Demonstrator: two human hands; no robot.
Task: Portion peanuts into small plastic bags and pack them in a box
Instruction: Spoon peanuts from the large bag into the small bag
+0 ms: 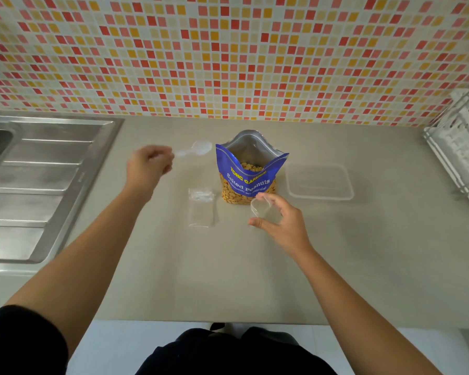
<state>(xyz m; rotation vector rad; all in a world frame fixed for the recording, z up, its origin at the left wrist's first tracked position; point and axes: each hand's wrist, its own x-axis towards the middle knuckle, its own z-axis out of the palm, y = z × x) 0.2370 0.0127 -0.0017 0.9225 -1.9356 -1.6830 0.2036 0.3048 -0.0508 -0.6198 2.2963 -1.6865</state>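
Note:
An open blue pouch of salted peanuts [248,174] stands upright in the middle of the counter, with nuts visible inside. My left hand [149,167] is left of it, closed on the handle of a clear plastic spoon [198,149] whose empty bowl points toward the pouch. My right hand [278,216] is just in front of the pouch and holds a small clear plastic bag [263,209] with its mouth held open. A flat stack of empty small bags [201,207] lies on the counter between my hands. A clear plastic box [319,181] sits empty to the pouch's right.
A steel sink with its ribbed drainboard [38,185] fills the left side. A white wire dish rack [460,147] stands at the far right. The beige counter [228,266] ends at a tiled wall behind and at its front edge near my body.

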